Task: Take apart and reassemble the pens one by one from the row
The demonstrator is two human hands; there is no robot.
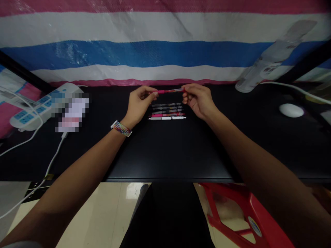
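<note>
Between my two hands a red pen (169, 91) lies level, just behind a row of other pens. My left hand (141, 103) pinches its left end, thumb and fingers closed on it. The right end is gripped by the fingertips of my right hand (199, 100). In front of it, side by side, lie several dark clear-barrelled pens (167, 108), a pink-red pen (165, 115) and a white pen (167, 118). A colourful woven band (121, 128) circles my left wrist.
A white power strip (46, 106) and a blurred-out object (73, 113) with a cable are on the left of the black table (165, 151). To the right stand a clear bottle (258, 69) and a white mouse (291, 110). Below is a red stool (248, 210).
</note>
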